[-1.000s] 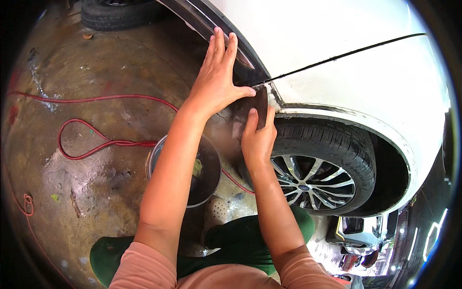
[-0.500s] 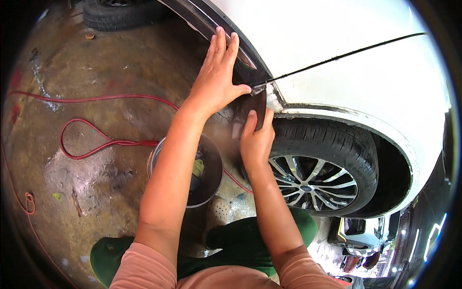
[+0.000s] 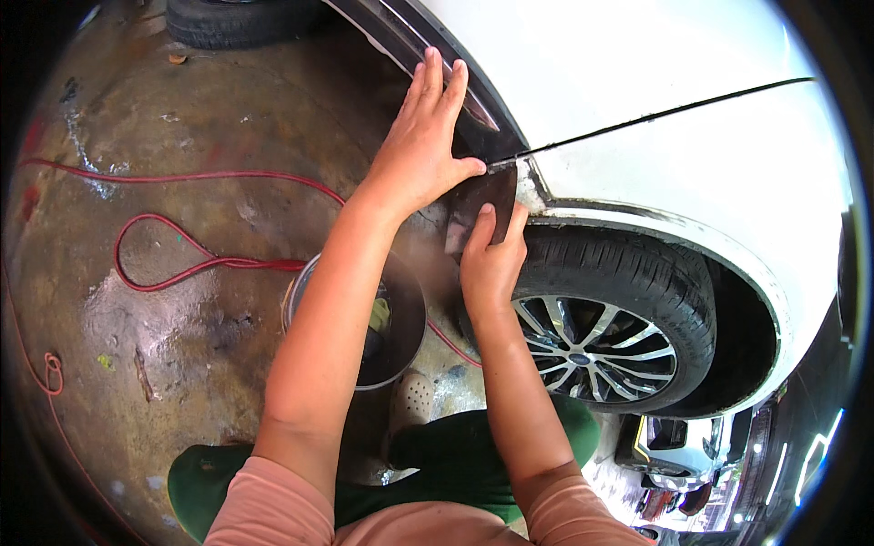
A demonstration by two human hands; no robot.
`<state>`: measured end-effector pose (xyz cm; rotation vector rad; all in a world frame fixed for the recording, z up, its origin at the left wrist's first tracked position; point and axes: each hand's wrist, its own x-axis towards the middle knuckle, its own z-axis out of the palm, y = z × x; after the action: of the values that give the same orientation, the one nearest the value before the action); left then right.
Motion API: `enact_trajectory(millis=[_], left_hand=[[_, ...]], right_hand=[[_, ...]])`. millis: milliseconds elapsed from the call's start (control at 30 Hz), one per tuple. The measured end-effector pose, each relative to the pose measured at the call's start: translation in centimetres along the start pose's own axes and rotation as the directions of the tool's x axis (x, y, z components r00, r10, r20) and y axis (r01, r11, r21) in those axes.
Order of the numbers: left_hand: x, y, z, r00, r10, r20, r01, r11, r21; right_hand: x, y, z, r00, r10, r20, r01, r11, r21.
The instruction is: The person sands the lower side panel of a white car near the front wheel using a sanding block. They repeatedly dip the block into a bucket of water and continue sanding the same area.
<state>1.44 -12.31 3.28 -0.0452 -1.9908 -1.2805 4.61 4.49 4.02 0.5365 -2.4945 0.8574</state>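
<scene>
My left hand (image 3: 421, 146) lies with fingers spread against the dark lower trim strip (image 3: 462, 65) of a white car (image 3: 628, 64). Its thumb reaches to the end of the strip, by the panel gap. Just below, my right hand (image 3: 492, 264) grips a dark, flat trim piece (image 3: 482, 196) at the edge of the wheel arch. The thumb shows on the face of that piece, while most fingers are hidden behind it. Close to the right forearm stands the mounted wheel (image 3: 583, 359), with its black tyre and silver spokes. Bare, dirty metal shows along the wheel arch edge (image 3: 628, 214).
A bucket (image 3: 405, 373) with a yellowish cloth (image 3: 381, 314) in it stands beneath my left forearm. Red hose (image 3: 164, 283) loops over the wet, stained floor (image 3: 164, 337). A loose tyre (image 3: 232, 25) lies at the far left; another vehicle (image 3: 683, 446) is at the lower right.
The view has shifted slightly, and both hands and the car's edge sit a little further right in it. The left palm stays on the trim and the right hand keeps its grip.
</scene>
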Motion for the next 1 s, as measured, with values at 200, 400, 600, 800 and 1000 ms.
enact_trajectory(millis=[200,400,600,800,1000], left_hand=[[-0.1,-0.3,0.1,1.0,0.022,-0.002,-0.022,1.0,-0.005],[-0.3,-0.5,0.1,1.0,0.009,-0.002,-0.009,1.0,-0.011],[-0.2,-0.2,0.2,1.0,-0.013,0.006,0.013,1.0,0.012],[-0.1,-0.3,0.0,1.0,0.002,-0.005,-0.002,1.0,-0.007],[-0.2,-0.6,0.0,1.0,0.015,-0.02,-0.015,1.0,0.006]], right_hand=[[0.2,-0.4,-0.3,0.999,-0.016,-0.028,0.016,1.0,0.006],[0.1,-1.8,-0.9,0.996,0.093,0.004,-0.093,0.993,0.07],[-0.5,-0.6,0.4,0.999,0.033,-0.021,-0.034,0.998,-0.056],[-0.2,-1.0,0.0,1.0,-0.015,-0.007,0.015,0.999,-0.033],[0.1,-0.8,0.0,1.0,0.002,0.014,0.0,0.993,-0.114]])
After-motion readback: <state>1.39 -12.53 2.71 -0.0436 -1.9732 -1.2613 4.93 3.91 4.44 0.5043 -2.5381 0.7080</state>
